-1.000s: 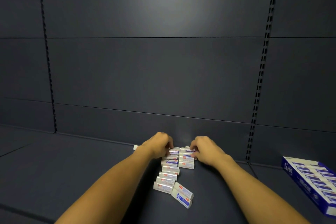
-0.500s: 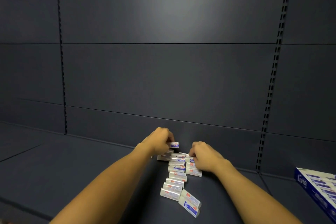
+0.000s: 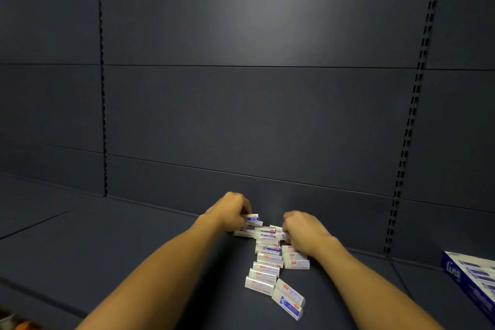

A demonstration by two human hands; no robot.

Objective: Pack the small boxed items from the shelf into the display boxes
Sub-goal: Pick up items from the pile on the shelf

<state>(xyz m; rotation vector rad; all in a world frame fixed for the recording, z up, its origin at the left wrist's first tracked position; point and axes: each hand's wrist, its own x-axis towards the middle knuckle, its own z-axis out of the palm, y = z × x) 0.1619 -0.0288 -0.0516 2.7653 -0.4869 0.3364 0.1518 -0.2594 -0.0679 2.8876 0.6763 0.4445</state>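
Note:
Several small white boxed items with blue and red print [image 3: 267, 262] lie in a loose row on the dark shelf [image 3: 134, 249], near its back panel. My left hand [image 3: 231, 211] is at the far end of the row, fingers closed on one small box [image 3: 252, 218] held a little above the others. My right hand [image 3: 304, 230] rests on the right side of the pile, fingers curled over boxes there; what it grips is hidden. A blue and white display box [image 3: 471, 280] with items in it sits at the right edge, partly cut off.
The dark back panel [image 3: 254, 115] rises right behind the pile, with slotted uprights [image 3: 409, 126] at the right and left. Two boxes [image 3: 289, 301] lie askew at the near end of the row. Something orange shows at the bottom left corner.
My left hand has lifted one small box off the far end of the row. The right hand stays on the pile. The view has tilted up and shifted left.

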